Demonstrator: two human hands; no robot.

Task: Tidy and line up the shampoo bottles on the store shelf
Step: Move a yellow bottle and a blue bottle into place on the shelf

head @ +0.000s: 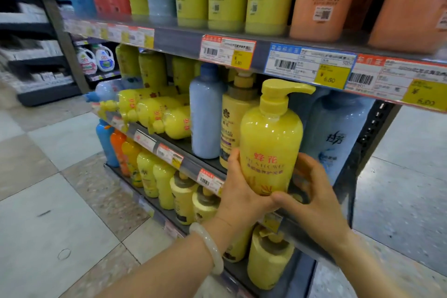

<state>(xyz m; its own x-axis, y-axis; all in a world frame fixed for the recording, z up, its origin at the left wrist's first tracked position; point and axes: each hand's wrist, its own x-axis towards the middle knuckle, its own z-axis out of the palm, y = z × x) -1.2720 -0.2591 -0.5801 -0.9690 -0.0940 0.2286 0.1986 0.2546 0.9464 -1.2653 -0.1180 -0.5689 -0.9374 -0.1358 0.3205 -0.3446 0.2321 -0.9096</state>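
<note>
You have the yellow pump bottle (pixel 271 143) cupped low between both hands, upright, at the front edge of the middle shelf (pixel 193 159). Your left hand (pixel 238 191) curls round its lower left side, fingers reaching up the wall; your right hand (pixel 312 196) wraps the lower right side with the thumb across the bottle's base. Gripping near the bottom like this probably gives you control of how the base lands and lets you twist the label to face out; the red lettering is already turned toward you and the pump spout points right.

The bottle sits in front of a tan-capped bottle (pixel 235 118) and just right of a pale blue bottle (pixel 205 113), with a larger blue bottle (pixel 338 133) behind it on the right. Whether its base touches the shelf yet is hidden by your hands.

Further left on the same shelf, several yellow bottles (pixel 154 111) lie on their sides with caps hanging past the edge, so that is likely the untidy patch left to stand up. The lower shelf's bottles (pixel 164 184) stand in a row.
</note>
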